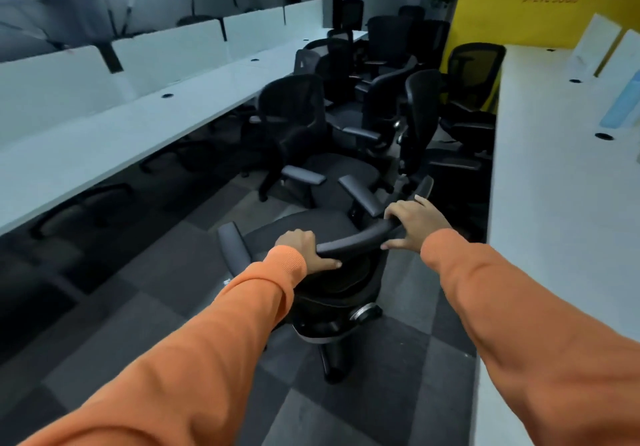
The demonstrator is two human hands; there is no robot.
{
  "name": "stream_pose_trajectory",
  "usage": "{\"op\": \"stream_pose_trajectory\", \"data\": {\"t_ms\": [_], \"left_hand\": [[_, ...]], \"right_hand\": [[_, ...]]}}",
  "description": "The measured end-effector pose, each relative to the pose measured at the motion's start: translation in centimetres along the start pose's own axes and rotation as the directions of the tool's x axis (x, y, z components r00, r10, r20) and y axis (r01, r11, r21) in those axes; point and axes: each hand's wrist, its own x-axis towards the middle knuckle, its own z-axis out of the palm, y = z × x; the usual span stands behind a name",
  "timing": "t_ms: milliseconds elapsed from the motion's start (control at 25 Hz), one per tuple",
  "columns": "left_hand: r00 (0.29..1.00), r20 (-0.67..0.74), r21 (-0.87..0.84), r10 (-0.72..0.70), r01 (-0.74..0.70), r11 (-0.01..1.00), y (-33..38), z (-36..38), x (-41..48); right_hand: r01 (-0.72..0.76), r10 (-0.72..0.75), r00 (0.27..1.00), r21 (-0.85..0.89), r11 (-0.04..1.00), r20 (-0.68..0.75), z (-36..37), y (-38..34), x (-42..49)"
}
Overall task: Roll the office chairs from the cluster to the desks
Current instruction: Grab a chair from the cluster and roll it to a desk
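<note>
1. left hand (301,250) and right hand (414,219) each curl over the top rail (356,241), fingers on top, thumbs beneath.
2. the office chair (311,226) stands between left desk (138,127) and right desk (554,168), just short of the cluster (381,99).
3. probably heavy but free-rolling; the stiff curved rail suits pushing, the mesh would give.
4. carpet tiles (138,290) may drag.

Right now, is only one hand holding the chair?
No, the left hand and the right hand both grip the top edge of the back of the chair.
</note>
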Motion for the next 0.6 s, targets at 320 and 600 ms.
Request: {"op": "stream_pose_trajectory", "data": {"t_ms": [320, 600], "left_hand": [[0.987, -0.119, 0.035, -0.105, 0.110, 0.993, -9.2, 0.7, -7.0], [0.996, -0.021, 0.095, -0.091, 0.093, 0.991, -17.6, 0.9, -14.3]], "right_hand": [[0.147, -0.116, 0.983, -0.235, 0.961, 0.143, -1.2, -13.4, 0.8], [0.206, -0.199, 0.973, -0.046, 0.977, 0.117, -0.2, -25.6, -2.0]]}}
